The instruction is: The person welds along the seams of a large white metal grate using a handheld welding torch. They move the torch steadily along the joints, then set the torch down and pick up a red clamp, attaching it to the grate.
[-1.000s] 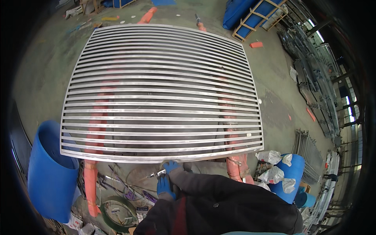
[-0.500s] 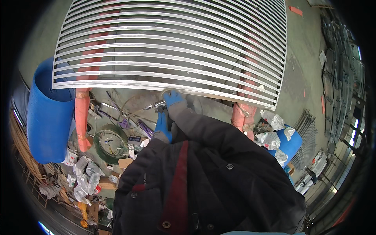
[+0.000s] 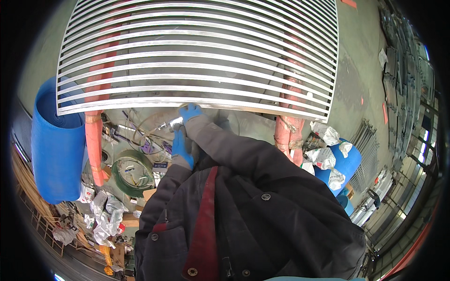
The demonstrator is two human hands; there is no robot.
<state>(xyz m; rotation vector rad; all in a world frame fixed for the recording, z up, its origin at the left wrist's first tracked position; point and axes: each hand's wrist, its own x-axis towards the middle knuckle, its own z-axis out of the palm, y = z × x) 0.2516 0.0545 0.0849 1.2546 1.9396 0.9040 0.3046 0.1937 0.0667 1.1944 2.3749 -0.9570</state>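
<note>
Your right hand (image 3: 191,112), in a blue glove, sits at the near edge of the metal grille (image 3: 197,51), closed around a small silvery tool (image 3: 174,123); your left hand (image 3: 180,147), also gloved, lies just near of it, though you cannot tell whether it grips anything. A blue barrel (image 3: 58,145) stands to the left, an orange stand (image 3: 95,140) beside it, and a green wire coil (image 3: 131,171) lies on the floor near your left hand.

Blue gloves cover both hands (image 3: 183,133); dark buttoned jacket has red lining.
</note>
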